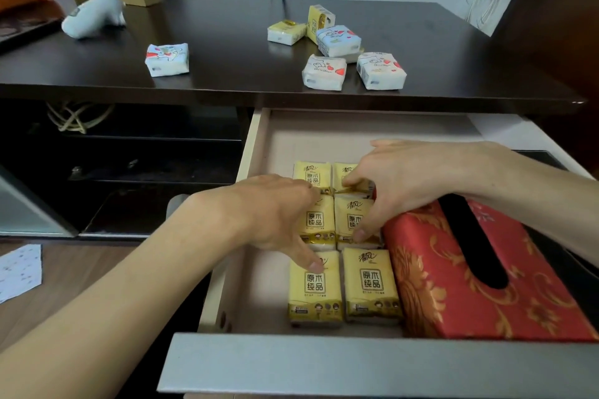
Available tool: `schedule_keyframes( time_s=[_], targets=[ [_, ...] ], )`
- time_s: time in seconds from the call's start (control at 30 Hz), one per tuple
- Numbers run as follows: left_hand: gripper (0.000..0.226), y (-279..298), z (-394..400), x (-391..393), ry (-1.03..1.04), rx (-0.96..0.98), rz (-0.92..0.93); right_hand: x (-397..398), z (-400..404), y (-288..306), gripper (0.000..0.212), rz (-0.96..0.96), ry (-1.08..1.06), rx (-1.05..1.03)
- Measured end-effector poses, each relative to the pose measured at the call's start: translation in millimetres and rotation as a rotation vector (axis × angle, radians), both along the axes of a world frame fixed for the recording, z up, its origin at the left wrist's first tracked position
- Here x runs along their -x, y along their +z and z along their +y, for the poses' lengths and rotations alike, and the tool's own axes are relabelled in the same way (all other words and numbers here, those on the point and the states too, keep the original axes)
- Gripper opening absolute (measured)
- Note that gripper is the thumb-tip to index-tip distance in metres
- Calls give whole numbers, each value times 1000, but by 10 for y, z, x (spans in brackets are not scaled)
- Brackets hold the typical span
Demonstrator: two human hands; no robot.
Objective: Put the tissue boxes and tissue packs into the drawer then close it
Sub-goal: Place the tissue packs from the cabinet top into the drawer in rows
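Both hands, left hand (278,214) and right hand (405,178), loosely spread, holding nothing, are squaring yellow packs (371,285) in the drawer (256,152); next, fetch bench (227,52) packs (324,72), upper centre.

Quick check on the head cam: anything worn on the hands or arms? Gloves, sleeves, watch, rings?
Nothing worn that shows. Left hand and right hand are bare, no gloves. Both forearms are uncovered as far as the frame edges, so no sleeve is visible. No watch, band or ring in view. Fingers show short, unpainted nails.
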State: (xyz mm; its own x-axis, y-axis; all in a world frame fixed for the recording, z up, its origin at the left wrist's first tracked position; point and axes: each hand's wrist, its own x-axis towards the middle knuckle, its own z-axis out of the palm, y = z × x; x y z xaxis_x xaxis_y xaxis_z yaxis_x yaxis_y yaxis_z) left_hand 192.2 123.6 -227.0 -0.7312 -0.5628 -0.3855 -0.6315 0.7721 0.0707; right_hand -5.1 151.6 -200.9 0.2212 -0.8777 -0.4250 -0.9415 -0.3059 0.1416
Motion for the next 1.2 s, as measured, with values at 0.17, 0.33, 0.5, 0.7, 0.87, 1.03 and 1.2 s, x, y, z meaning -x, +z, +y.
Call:
schedule_keyframes(
  time_s=[0.17,0.33,0.5,0.7,0.87,1.03,1.2],
  targets=[
    [78,4,62,-45,-30,20,33,-2,52,-56,77,-9,95,55],
    [77,21,123,-52,-64,39,45,17,124,-117,54,-63,144,126],
    [76,21,150,-90,-72,36,68,28,204,-136,49,-66,158,132],
    [77,20,139,-85,-71,49,83,15,228,-130,38,-105,138,115],
    [58,68,54,-85,-1,7,203,27,210,-108,38,-189,125,227],
    [49,223,-113,-110,102,146,430,144,156,112,22,-559,-8,495],
    [34,280,-288,-32,151,353,805,453,-178,320,17,-794,-158,809]
  ],
)
